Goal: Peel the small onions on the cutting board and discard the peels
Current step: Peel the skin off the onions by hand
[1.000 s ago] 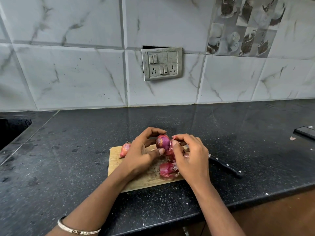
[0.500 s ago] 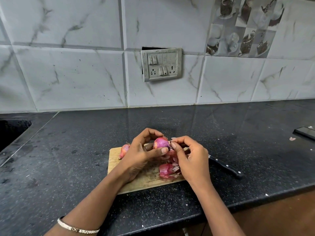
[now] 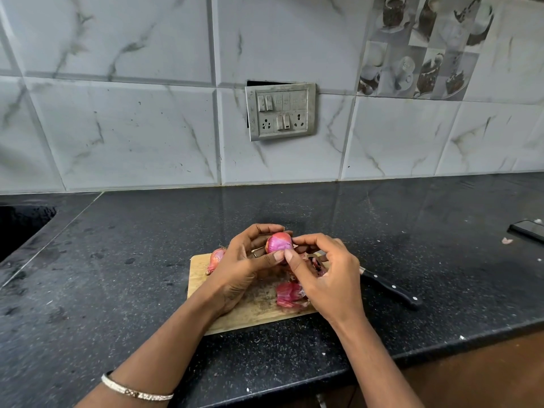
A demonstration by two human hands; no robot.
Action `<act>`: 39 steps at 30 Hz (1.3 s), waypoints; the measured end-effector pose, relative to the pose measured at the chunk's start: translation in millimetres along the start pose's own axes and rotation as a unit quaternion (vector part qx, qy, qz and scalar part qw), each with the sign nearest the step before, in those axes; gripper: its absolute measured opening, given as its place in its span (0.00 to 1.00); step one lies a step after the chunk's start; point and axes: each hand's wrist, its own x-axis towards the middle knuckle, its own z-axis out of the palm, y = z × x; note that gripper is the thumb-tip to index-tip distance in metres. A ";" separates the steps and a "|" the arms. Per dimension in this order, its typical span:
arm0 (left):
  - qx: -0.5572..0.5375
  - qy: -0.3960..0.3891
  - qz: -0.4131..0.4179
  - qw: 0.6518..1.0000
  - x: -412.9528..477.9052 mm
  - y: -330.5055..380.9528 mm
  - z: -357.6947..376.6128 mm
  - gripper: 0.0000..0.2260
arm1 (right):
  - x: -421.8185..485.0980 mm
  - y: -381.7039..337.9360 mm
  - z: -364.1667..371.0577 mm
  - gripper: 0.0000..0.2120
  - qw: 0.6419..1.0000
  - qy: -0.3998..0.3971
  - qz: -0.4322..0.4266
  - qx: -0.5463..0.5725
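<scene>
- Purple small onion [image 3: 278, 242] is held above the wooden cutting board [image 3: 253, 315], gripped by the left hand [image 3: 244, 267] from its left.
- Right hand [image 3: 326, 276], touching its right side, pinches the skin; loose peels [image 3: 290, 294] lie beneath.

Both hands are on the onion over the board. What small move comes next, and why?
Probably the right hand should peel its pinch away from the onion, stripping skin, while the left hand steadies it. Skin covers the onion, right fingertips meet at its lower edge, and peels lie on the board.
</scene>
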 end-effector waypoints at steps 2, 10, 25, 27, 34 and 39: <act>-0.006 0.004 -0.004 1.000 0.3 0.2 0.1 0.23 | -0.2 1.3 0.1 0.08 1.000 0.005 0.003 0.002; -0.030 0.028 -0.014 0.999 0.5 0.4 3.3 0.22 | 0.6 -2.4 -0.2 0.11 1.000 0.013 -0.009 -0.009; -0.030 0.044 -0.020 0.998 1.2 3.9 5.5 0.21 | 2.0 -2.7 -0.1 0.11 0.998 -0.017 -0.052 0.036; -0.033 0.041 -0.021 0.998 1.0 3.6 5.6 0.21 | 2.3 -2.2 0.3 0.07 0.998 -0.016 -0.039 0.054; -0.052 0.032 -0.023 0.998 0.1 2.7 6.0 0.20 | 1.3 2.4 2.4 0.04 0.999 -0.003 0.012 0.051; -0.036 0.032 -0.020 0.999 0.5 1.7 6.9 0.19 | 0.9 10.5 4.2 0.06 0.999 0.004 0.040 0.029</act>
